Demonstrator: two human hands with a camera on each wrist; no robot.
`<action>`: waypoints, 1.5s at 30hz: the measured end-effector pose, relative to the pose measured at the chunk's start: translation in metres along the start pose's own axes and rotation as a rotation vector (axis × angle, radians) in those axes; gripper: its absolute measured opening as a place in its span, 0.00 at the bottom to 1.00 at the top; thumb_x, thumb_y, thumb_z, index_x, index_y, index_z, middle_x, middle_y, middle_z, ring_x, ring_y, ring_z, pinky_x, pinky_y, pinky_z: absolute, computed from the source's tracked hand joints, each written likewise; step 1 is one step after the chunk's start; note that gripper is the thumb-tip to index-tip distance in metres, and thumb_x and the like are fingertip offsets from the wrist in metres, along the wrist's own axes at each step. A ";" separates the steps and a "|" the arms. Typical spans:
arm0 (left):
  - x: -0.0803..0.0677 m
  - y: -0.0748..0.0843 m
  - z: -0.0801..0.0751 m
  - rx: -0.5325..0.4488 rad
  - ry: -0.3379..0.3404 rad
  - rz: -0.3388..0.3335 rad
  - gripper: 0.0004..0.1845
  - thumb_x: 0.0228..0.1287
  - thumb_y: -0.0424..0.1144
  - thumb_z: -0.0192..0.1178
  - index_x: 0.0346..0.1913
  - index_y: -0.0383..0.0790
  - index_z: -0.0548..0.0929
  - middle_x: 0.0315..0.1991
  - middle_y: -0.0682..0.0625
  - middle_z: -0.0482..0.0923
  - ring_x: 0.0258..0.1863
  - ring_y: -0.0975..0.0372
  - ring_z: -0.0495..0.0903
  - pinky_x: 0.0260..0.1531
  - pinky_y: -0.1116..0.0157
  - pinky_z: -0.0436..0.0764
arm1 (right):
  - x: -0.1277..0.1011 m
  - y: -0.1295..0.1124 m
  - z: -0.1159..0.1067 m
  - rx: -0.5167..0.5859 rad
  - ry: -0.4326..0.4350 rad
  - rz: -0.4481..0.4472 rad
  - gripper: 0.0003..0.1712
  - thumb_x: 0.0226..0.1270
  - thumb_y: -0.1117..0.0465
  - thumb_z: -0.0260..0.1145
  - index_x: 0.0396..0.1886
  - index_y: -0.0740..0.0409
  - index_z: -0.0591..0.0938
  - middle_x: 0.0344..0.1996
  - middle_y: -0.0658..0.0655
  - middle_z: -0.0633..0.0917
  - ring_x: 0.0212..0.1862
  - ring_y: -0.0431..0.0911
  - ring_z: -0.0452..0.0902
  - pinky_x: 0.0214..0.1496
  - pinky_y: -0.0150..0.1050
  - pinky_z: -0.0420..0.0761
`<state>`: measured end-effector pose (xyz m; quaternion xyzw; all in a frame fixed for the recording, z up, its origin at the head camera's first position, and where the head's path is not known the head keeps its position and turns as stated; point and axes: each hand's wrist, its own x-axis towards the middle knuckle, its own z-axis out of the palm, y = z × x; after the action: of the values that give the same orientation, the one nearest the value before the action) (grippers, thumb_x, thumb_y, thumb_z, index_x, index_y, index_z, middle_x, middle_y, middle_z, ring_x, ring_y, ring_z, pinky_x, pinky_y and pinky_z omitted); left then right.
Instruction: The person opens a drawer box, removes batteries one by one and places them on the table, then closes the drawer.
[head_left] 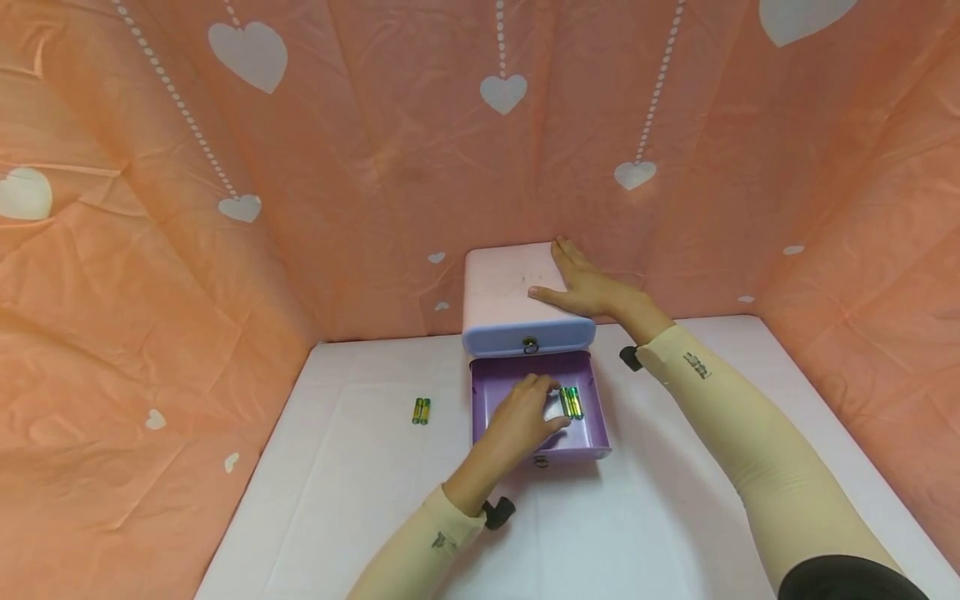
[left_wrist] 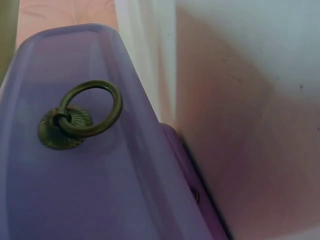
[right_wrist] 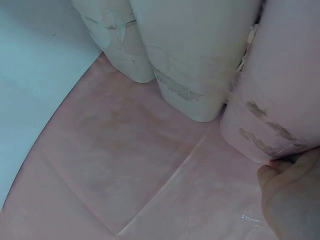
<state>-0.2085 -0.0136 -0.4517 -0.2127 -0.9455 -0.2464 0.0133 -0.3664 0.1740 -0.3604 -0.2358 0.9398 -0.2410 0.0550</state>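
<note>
**Left hand in an open purple drawer, right hand flat on the box above it**

A person sat at a white table (head_left: 360, 500) enclosed on three sides by orange cloth printed with white hearts. Against the table's far edge, near its middle, stood a small pale pink plastic drawer box (head_left: 504, 292) with a lilac front panel. Its lower purple plastic drawer (head_left: 592, 417) was pulled out toward the person, and its upper drawer, with a dark metal ring pull (left_wrist: 82, 116) on the front, was closed.

The left hand (head_left: 521, 421) reached down into the open drawer, fingers curled, its fingertips touching a pair of green-and-yellow cylindrical batteries (head_left: 572, 402) lying side by side in the drawer's far right part. Whether the fingers actually pinched the batteries could not be told from the head view, and the left wrist view showed only the drawer fronts.

The right hand (head_left: 588, 287) lay flat on the top of the box at its right side, fingers straight and spread, holding nothing.

A second pair of green-and-yellow batteries (head_left: 421, 411) lay on the table just left of the open drawer, apart from it. Both arms wore cream sleeves.
</note>
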 end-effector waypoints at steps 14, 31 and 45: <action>0.012 -0.001 0.008 0.048 0.015 -0.017 0.30 0.63 0.47 0.80 0.62 0.37 0.83 0.53 0.44 0.83 0.54 0.52 0.83 0.57 0.55 0.86 | -0.001 -0.002 -0.001 0.006 -0.003 0.001 0.65 0.78 0.28 0.56 0.87 0.65 0.34 0.87 0.62 0.30 0.87 0.55 0.23 0.88 0.56 0.37; 0.015 0.003 0.012 0.106 0.006 -0.019 0.30 0.60 0.46 0.82 0.61 0.40 0.84 0.53 0.45 0.81 0.52 0.53 0.80 0.52 0.58 0.85 | -0.001 0.000 -0.001 0.011 -0.007 -0.010 0.65 0.78 0.28 0.56 0.87 0.64 0.33 0.87 0.62 0.29 0.87 0.55 0.23 0.88 0.57 0.37; 0.015 0.003 0.012 0.129 0.003 -0.023 0.27 0.60 0.46 0.81 0.58 0.40 0.86 0.51 0.46 0.81 0.52 0.53 0.79 0.52 0.59 0.85 | 0.001 0.001 0.001 -0.005 -0.001 -0.006 0.65 0.78 0.28 0.55 0.87 0.64 0.33 0.87 0.62 0.30 0.87 0.55 0.23 0.88 0.56 0.38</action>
<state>-0.2203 0.0007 -0.4588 -0.2001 -0.9617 -0.1856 0.0257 -0.3680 0.1741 -0.3617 -0.2388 0.9397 -0.2387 0.0542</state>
